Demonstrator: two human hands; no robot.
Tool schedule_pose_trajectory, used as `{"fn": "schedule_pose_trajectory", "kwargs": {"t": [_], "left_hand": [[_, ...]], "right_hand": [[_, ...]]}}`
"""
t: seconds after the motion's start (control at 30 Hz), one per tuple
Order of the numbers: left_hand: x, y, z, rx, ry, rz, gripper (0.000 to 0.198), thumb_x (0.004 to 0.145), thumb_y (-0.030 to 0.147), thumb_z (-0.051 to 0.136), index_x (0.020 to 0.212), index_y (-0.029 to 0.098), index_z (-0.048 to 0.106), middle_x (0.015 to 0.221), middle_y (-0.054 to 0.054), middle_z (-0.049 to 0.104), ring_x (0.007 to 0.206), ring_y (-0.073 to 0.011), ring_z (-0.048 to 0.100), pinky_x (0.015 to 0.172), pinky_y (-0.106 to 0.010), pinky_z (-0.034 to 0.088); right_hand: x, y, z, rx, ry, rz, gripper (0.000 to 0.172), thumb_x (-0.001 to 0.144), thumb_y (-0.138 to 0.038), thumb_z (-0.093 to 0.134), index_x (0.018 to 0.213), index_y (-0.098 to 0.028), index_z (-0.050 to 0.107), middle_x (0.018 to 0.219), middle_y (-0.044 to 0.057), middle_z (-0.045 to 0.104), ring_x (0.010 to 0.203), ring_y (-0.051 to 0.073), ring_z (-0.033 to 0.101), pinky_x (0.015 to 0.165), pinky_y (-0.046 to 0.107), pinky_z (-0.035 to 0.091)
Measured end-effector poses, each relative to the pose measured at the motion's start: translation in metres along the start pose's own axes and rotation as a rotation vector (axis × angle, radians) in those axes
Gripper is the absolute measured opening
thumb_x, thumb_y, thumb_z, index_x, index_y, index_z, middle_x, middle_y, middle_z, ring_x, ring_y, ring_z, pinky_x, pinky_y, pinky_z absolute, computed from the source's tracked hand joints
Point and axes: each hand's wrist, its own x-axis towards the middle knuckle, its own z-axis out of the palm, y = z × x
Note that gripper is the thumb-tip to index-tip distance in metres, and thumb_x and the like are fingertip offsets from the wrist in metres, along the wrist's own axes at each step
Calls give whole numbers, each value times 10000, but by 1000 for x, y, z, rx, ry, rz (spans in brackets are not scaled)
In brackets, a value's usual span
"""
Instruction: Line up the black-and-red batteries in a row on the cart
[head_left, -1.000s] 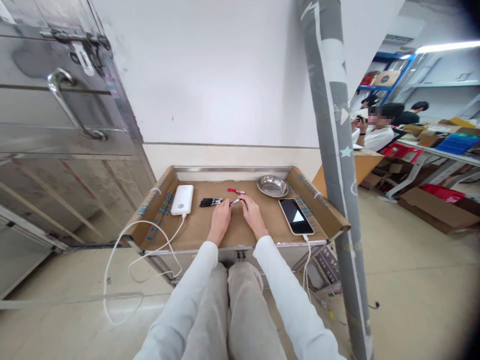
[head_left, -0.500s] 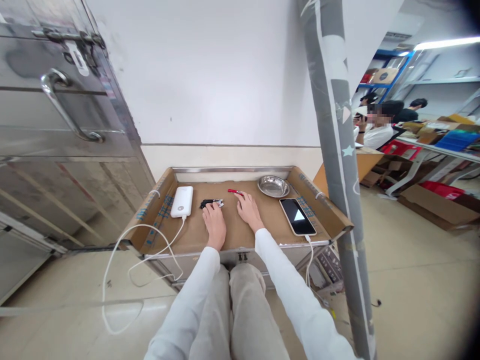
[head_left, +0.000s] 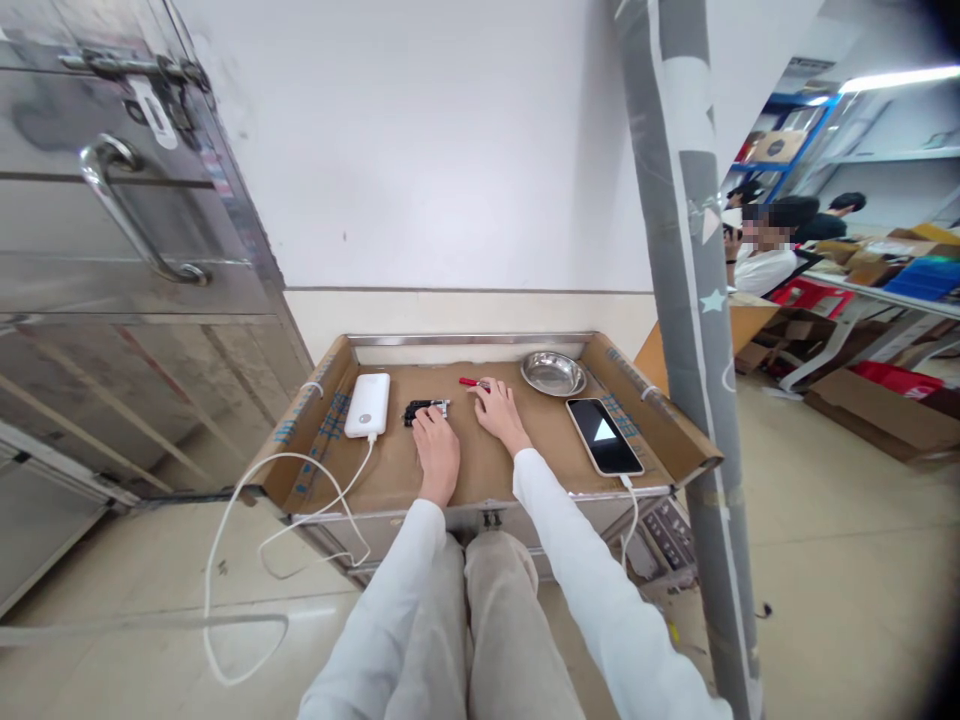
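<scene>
My left hand [head_left: 437, 455] lies palm down on the cardboard, its fingers apart and their tips at the near edge of a small bundle of black stick-like pieces [head_left: 417, 411] with pale ends. Whether it grips any of them I cannot tell. To its right, my right hand [head_left: 501, 415] reaches forward, with bent fingers over the right end of a thin red pen-like thing [head_left: 469, 381]. The thumb sits close below, and the covered end is hidden. Both hands rest low over the cardboard-covered cart top [head_left: 480, 465].
A white power bank [head_left: 368, 405] with a looping white cable [head_left: 225, 520] lies at the left. At the right are a round steel dish [head_left: 553, 374] and a phone [head_left: 604, 437] on a cable. A grey wrapped pole [head_left: 694, 300] stands beside the cart; people sit beyond.
The view has shifted slightly, moving the cart's contents a little to the right. My right fingers have bent in more around the red thing; my left hand stays by the black pieces.
</scene>
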Motion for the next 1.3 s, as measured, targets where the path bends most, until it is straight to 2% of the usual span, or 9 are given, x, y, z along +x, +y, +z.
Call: {"fn": "schedule_pose_trajectory", "kwargs": {"t": [0.1, 0.27, 0.47, 0.63, 0.97, 1.13, 1.3], "left_hand": [[0, 2, -1, -14, -38, 25, 315, 849, 62, 259, 1031, 34, 515, 992, -205, 513, 924, -289, 510, 816, -417, 419], [5, 6, 11, -61, -93, 220, 344, 854, 56, 279, 1099, 60, 519, 1043, -187, 540, 1019, -288, 503, 892, -424, 403], [21, 14, 31, -39, -110, 306, 298, 882, 66, 293, 1028, 86, 553, 1020, -157, 568, 1017, -260, 513, 937, -419, 392], [32, 20, 40, -35, -137, 313, 276, 891, 61, 298, 942, 104, 567, 961, -136, 572, 981, -248, 510, 910, -407, 402], [41, 16, 59, -235, -193, 338, 209, 898, 74, 349, 892, 135, 549, 991, -102, 559, 954, -206, 517, 853, -357, 433], [43, 17, 62, -342, -227, 383, 218, 896, 77, 344, 991, 132, 533, 1014, -104, 583, 969, -202, 535, 878, -363, 437], [45, 24, 59, -389, -231, 407, 343, 864, 31, 319, 1144, 139, 484, 1100, -116, 591, 1045, -193, 538, 919, -356, 433]], "right_hand": [[0, 1, 0, -3, 17, -4, 353, 867, -186, 429, 1192, -249, 554, 1261, 90, 487, 1105, 233, 422, 938, 378, 323], [-3, 2, 0, -17, 46, 9, 299, 873, -178, 416, 1103, -234, 598, 1206, 89, 512, 1074, 234, 430, 909, 367, 335], [-5, 6, 3, -124, 112, 147, 272, 875, -135, 391, 1077, -148, 573, 1046, 119, 558, 980, 236, 457, 839, 345, 360], [-9, 9, 4, -100, 80, 121, 210, 905, -180, 398, 998, -160, 585, 988, 99, 574, 958, 223, 476, 830, 332, 367], [-13, 11, -2, 29, 26, 85, 228, 926, -181, 396, 970, -160, 619, 983, 95, 600, 926, 210, 498, 851, 315, 374], [-13, 11, 0, 28, 2, 76, 249, 935, -199, 385, 993, -155, 624, 992, 100, 603, 931, 208, 500, 863, 319, 371], [-21, 8, -4, -42, 22, 132, 267, 937, -207, 375, 986, -169, 635, 977, 109, 591, 936, 220, 495, 838, 332, 364]]}}
